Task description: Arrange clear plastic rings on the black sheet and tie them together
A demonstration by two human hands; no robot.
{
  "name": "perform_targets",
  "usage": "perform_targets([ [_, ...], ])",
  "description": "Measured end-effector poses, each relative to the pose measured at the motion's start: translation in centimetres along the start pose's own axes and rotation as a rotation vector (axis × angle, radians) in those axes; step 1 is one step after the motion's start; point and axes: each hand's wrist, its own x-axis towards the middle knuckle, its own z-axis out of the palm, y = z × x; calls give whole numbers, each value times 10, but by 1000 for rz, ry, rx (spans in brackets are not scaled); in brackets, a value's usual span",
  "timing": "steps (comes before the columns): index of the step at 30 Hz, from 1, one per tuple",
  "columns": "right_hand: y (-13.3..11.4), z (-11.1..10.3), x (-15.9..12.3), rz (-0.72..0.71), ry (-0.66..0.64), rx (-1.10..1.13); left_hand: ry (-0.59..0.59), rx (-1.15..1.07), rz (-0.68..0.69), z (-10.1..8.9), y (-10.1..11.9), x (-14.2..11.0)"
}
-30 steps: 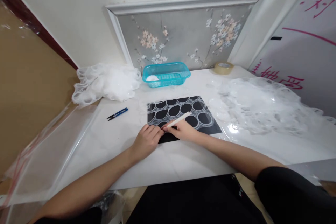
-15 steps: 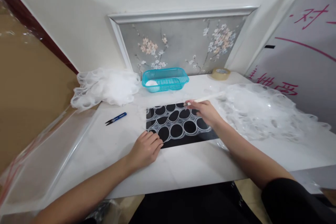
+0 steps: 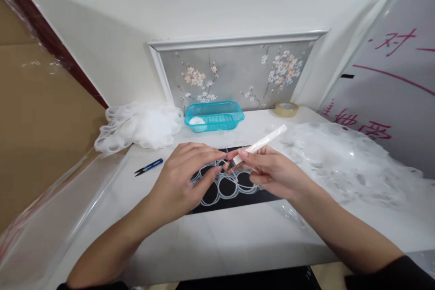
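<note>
My right hand [image 3: 272,167] grips a white-wrapped stick-like tool [image 3: 268,139] with a small dark metal tip at its lower end. Close to that tip, my left hand [image 3: 186,172] pinches a bit of white looped lace trim [image 3: 227,188], its thumb and forefinger together. Lace strands also run under the fingers of my right hand. The lace, with its rows of round openings, lies over a black sheet [image 3: 246,197] on the white table. Both hands cover part of the sheet and lace.
Blue thread snips [image 3: 149,167] lie at the left. Behind are a turquoise basket [image 3: 215,128] holding a white round item and a roll of tape [image 3: 285,109]. White lace heaps lie at the left [image 3: 142,124] and right [image 3: 353,158]. A framed floral panel [image 3: 234,72] backs the table.
My left hand has lifted from the sheet's lower left edge and moved up and right to the lace. My right hand has come lower and nearer, its tool now tilted steeply. The view has tipped upward.
</note>
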Motion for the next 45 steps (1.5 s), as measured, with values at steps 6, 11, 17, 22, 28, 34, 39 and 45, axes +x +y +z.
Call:
perform_targets([
  [6,-8,4,-1,50,-99,109,75,-17,16,-1,1,7],
  [11,-6,-3,1,189,-194,298,66,-152,-148,-3,1,0],
  [17,-5,-6,-1,230,-208,390,-29,-406,-345,-13,4,-1],
  [22,-4,-3,-2,266,-185,389,-38,-478,-353,-19,5,-1],
  [28,-5,-1,-2,259,-145,381,-5,-465,-358,-23,4,-3],
  [34,-3,1,-2,239,-144,330,-43,-379,-349,-25,3,-4],
  [39,-2,3,-5,216,-133,275,-149,-305,-381,-24,4,-5],
  [45,1,4,-3,242,-167,296,-186,-474,-439,-10,13,-3],
])
